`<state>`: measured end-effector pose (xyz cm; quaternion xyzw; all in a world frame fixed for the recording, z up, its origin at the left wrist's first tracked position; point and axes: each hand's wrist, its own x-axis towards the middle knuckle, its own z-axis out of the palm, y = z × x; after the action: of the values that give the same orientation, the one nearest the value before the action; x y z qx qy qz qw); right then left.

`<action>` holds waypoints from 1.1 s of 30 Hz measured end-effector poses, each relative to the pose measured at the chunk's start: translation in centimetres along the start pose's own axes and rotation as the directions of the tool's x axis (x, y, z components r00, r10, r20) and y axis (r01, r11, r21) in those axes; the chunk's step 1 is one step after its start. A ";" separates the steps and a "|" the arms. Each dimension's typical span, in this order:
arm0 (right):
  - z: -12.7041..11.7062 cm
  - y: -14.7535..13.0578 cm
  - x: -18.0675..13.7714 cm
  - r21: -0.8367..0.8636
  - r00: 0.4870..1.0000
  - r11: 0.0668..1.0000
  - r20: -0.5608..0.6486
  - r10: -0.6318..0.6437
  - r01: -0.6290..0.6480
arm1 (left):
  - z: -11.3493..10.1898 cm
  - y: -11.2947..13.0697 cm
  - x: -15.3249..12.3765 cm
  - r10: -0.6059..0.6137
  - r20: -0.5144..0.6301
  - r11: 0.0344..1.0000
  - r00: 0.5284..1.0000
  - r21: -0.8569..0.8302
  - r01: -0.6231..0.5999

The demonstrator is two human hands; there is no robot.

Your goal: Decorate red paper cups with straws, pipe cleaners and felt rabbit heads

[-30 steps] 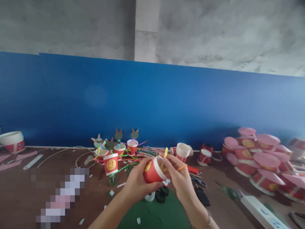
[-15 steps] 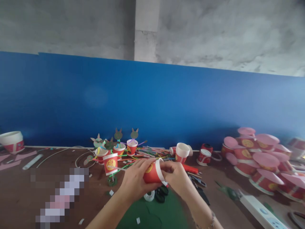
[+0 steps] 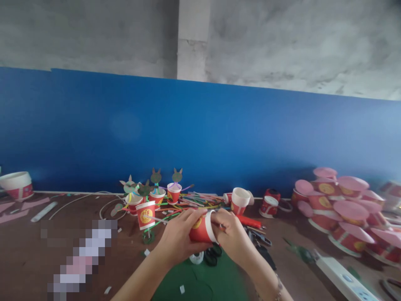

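A red paper cup [image 3: 201, 229] with a white rim and a gold emblem lies sideways between both hands, above the brown table [image 3: 46, 255]. My left hand [image 3: 178, 237] wraps around the cup's body from the left. My right hand [image 3: 232, 237] is closed over the cup's open end, its fingers covering the rim. What the right fingers pinch inside is hidden. Below the hands lie a green paper sheet [image 3: 203, 284] and black scissors [image 3: 211, 256].
Decorated red cups [image 3: 145, 214] with green paper shapes on sticks, and loose coloured straws [image 3: 194, 200], stand behind the hands. A white-lined cup [image 3: 239, 200] is behind on the right. Pink-lidded cups [image 3: 341, 209] are piled at the far right. A white bowl [image 3: 17, 185] sits far left.
My right hand, which held yellow and orange strips above the cup's rim, has closed down over the cup's open end. The strips are no longer visible.
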<state>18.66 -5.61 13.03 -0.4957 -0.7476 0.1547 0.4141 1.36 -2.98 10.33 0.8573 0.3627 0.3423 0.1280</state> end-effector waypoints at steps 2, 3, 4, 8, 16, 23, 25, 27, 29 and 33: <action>0.0 0.0 0.0 -0.056 1.000 0.998 -0.009 -0.021 0.020 | -0.1 0.0 0.0 0.003 0.019 1.000 1.000 -0.017 -0.002; 0.1 0.0 0.0 -0.066 1.000 0.998 -0.013 -0.021 0.020 | -0.1 0.0 0.0 0.003 0.024 1.000 1.000 -0.021 -0.002; 0.1 0.0 0.0 -0.061 1.000 0.998 -0.015 -0.015 0.014 | -0.1 0.0 0.0 0.002 0.024 1.000 1.000 -0.021 -0.002; 0.2 -0.3 0.1 0.027 1.000 0.999 -0.011 0.019 -0.019 | 0.0 -0.3 0.0 0.004 0.007 1.000 1.000 -0.014 -0.004; 0.6 -0.4 0.1 0.133 1.000 0.991 -0.006 0.007 -0.006 | -0.1 -0.2 0.1 0.012 0.015 1.000 1.000 -0.007 -0.012; 0.6 -0.2 0.1 0.085 1.000 0.996 -0.002 -0.001 0.001 | 0.0 -0.3 0.1 0.012 0.021 1.000 1.000 -0.009 -0.012; 0.6 -0.3 0.1 0.048 1.000 0.999 -0.029 0.003 -0.002 | 0.0 0.0 0.1 0.003 0.023 1.000 1.000 -0.023 -0.002; 0.7 -0.3 0.0 0.027 0.998 1.000 -0.057 0.015 -0.013 | 0.1 0.2 0.1 -0.006 0.026 0.999 1.000 -0.035 0.007; 0.9 -0.3 0.1 0.021 0.997 0.999 -0.076 0.028 -0.026 | 0.1 0.3 0.1 -0.017 0.034 0.999 0.999 -0.038 0.019; 0.8 0.0 0.2 0.045 0.998 0.999 -0.059 0.013 -0.010 | 0.2 0.3 0.0 -0.032 0.069 0.999 0.997 -0.029 0.034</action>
<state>17.95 -5.32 12.63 -0.4949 -0.7285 0.1589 0.4462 1.65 -3.14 10.32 0.8603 0.3670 0.3161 0.1587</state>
